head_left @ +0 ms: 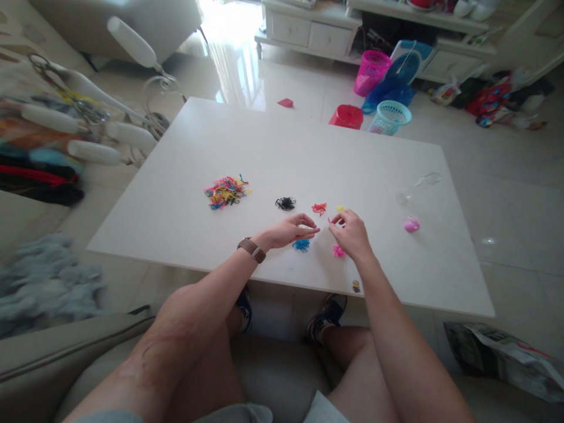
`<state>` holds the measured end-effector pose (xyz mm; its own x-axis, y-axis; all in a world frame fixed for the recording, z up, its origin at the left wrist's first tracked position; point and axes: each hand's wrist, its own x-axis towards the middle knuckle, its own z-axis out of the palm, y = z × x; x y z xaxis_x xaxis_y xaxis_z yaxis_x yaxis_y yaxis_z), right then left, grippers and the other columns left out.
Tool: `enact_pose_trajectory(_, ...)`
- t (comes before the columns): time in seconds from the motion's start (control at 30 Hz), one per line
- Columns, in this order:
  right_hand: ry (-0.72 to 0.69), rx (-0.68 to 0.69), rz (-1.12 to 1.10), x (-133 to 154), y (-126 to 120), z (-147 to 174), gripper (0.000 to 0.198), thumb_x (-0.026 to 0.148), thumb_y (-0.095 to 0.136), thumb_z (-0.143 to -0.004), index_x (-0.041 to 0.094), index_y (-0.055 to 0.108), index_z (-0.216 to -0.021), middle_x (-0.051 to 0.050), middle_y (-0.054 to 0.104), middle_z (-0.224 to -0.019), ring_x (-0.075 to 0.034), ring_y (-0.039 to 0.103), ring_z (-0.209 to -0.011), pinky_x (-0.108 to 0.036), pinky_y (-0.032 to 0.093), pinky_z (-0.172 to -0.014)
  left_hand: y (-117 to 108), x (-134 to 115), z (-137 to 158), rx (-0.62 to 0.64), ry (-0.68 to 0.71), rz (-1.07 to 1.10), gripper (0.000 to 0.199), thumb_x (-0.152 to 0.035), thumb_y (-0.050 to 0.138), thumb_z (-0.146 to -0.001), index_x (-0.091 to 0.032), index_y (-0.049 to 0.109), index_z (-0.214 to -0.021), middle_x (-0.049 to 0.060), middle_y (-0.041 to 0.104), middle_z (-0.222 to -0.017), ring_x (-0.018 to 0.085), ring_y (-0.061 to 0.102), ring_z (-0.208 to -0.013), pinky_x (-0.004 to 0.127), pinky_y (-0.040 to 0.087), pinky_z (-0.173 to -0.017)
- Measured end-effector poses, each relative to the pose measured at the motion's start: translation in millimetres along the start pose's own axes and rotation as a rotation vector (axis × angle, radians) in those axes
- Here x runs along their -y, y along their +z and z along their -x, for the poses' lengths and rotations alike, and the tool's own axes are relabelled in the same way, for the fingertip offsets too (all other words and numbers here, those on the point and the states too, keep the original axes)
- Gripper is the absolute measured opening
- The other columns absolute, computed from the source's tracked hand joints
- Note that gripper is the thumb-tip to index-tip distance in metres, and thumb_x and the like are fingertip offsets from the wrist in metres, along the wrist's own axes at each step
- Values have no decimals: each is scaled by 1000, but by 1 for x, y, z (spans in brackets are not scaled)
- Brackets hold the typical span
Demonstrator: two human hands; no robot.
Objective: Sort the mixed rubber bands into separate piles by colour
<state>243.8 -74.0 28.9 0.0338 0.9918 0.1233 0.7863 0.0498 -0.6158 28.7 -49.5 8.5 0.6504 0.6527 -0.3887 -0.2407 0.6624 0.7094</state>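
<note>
My right hand (352, 232) pinches a small pink rubber band (329, 221) between thumb and fingertips. Facing it, my left hand (293, 231) has its fingers curled toward the thumb; whatever lies between them is too small to make out. Under the left hand is a blue pile of rubber bands (301, 245). A pink pile (338, 251) lies beneath the right hand, with a yellow pile (341, 208) partly hidden behind it. Beyond the hands are a red pile (319, 208) and a black pile (285, 203). Farther left sits a larger heap of mixed colours (227, 192).
On the white table (273, 147), a pink round object (411, 224) and a clear plastic item (427, 179) lie to the right. A small cartoon sticker (356, 286) is at the near edge. Baskets, including a light blue one (390, 117), stand beyond the table.
</note>
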Motion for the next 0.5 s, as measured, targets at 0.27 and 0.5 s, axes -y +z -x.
enact_pose_trajectory(0.27,247,386,223,-43,-39,7,9,23,76,-66,24,71,-59,-3,67,-62,-19,60,-58,-31,42,-56,4,-4,2,-60,25,35,26,-2,71,-83,-17,49,-83,-6,55,-73,18,76,-95,33,48,-102)
enact_pose_trajectory(0.5,257,382,215,-32,-28,7,8,17,75,-64,23,72,-60,-3,69,-60,-19,61,-57,-30,43,-56,-1,1,-7,-145,169,-148,22,-15,82,-74,-12,66,-88,3,67,-81,13,69,-80,31,49,-83)
